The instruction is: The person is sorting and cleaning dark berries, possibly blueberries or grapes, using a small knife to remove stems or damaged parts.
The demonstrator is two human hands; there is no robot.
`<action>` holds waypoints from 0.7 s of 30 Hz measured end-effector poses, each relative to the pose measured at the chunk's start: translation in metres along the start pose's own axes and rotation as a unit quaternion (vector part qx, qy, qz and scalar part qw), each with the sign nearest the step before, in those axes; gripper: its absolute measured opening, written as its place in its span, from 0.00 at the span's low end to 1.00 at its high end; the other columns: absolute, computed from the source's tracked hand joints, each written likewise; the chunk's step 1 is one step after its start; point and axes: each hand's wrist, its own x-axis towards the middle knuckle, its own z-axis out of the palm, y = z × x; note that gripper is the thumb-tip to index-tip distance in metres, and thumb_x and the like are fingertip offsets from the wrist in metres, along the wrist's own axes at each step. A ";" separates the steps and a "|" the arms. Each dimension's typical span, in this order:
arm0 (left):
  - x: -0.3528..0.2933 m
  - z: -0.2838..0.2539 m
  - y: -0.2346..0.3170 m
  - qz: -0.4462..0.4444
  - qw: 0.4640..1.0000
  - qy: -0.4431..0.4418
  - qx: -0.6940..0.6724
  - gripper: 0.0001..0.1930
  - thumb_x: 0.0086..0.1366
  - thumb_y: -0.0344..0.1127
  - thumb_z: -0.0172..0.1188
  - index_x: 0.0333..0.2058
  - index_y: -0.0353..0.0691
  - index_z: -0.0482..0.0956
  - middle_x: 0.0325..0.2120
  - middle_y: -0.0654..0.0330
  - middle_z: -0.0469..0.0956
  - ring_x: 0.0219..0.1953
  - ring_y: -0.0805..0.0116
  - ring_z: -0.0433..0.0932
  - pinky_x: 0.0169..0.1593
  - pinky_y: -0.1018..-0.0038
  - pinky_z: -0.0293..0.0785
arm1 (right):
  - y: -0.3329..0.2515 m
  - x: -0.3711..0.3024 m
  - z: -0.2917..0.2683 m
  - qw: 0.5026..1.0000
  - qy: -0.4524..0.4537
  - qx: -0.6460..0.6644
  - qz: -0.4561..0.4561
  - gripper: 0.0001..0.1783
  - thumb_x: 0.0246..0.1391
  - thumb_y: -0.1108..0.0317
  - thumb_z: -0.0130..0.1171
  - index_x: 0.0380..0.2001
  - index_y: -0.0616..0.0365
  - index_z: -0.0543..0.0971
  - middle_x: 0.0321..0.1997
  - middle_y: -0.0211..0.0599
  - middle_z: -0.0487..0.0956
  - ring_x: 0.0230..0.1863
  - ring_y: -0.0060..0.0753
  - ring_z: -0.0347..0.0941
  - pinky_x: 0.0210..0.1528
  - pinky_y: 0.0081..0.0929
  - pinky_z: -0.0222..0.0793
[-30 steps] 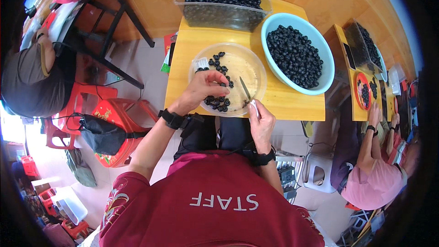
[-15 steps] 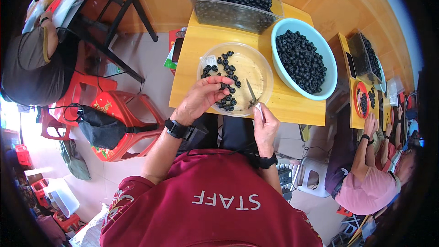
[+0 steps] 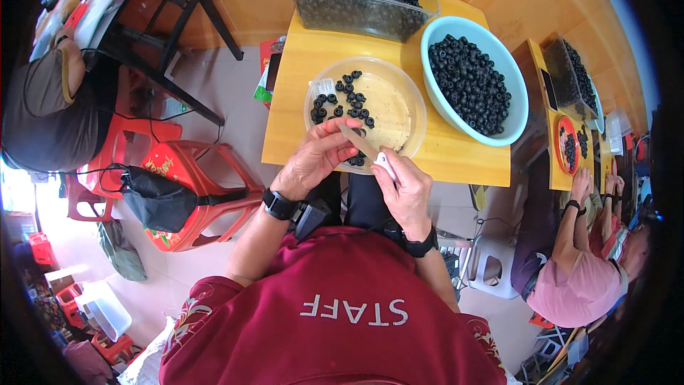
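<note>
L hand (image 3: pixel 318 154): thumb + index nearly tog. at the tip of the knife (image 3: pixel 365 146); tbh can't tell if a piece is pinched btwn them.
Black pieces (image 3: pixel 349 88): loose in round clear tub (image 3: pixel 419 93) on the desk (image 3: pixel 285 128), just past L hand. Small, ringlike, prob light & kinda springy, might roll or slip, so imo pinch 'em by the sides.
Knife: slants over tub's near edge. Blade looks thin + stiff; grab the white handle only.
R hand (image 3: pixel 406 189): fingers wrapped round that handle, no gap afaict.
Blue bowl (image 3: pixel 519 100): heaped w/ more, prob heavy, so take the rim both sides.
</note>
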 end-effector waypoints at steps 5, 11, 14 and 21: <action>0.002 -0.005 -0.004 0.001 0.999 -0.026 -0.026 0.12 0.66 0.28 0.58 0.47 0.37 0.76 0.45 0.60 0.78 0.46 0.71 0.78 0.50 0.73 0.77 | -0.003 0.006 -0.002 0.999 -0.014 -0.019 -0.022 0.17 0.47 0.66 0.69 0.41 0.57 0.79 0.27 0.40 0.79 0.26 0.41 0.79 0.26 0.33 0.73; 0.002 -0.004 -0.006 0.008 0.997 -0.053 -0.052 0.11 0.65 0.29 0.59 0.47 0.37 0.76 0.43 0.59 0.78 0.48 0.68 0.78 0.51 0.73 0.76 | -0.001 0.007 -0.002 0.998 -0.022 -0.032 -0.043 0.17 0.46 0.65 0.70 0.41 0.57 0.79 0.26 0.39 0.79 0.25 0.42 0.79 0.26 0.34 0.73; 0.001 -0.004 -0.005 0.001 0.997 -0.052 -0.055 0.11 0.66 0.29 0.58 0.46 0.36 0.76 0.43 0.59 0.78 0.47 0.68 0.78 0.52 0.73 0.76 | -0.001 0.006 -0.003 0.998 -0.022 -0.042 -0.043 0.18 0.46 0.65 0.70 0.41 0.56 0.79 0.26 0.38 0.79 0.25 0.41 0.78 0.25 0.34 0.73; -0.002 -0.005 -0.005 -0.011 0.996 -0.031 -0.078 0.10 0.67 0.29 0.57 0.47 0.36 0.76 0.42 0.59 0.78 0.45 0.71 0.78 0.49 0.76 0.77 | -0.003 0.007 -0.003 0.998 -0.021 -0.037 -0.041 0.18 0.47 0.70 0.70 0.43 0.61 0.81 0.24 0.40 0.77 0.23 0.36 0.77 0.26 0.29 0.71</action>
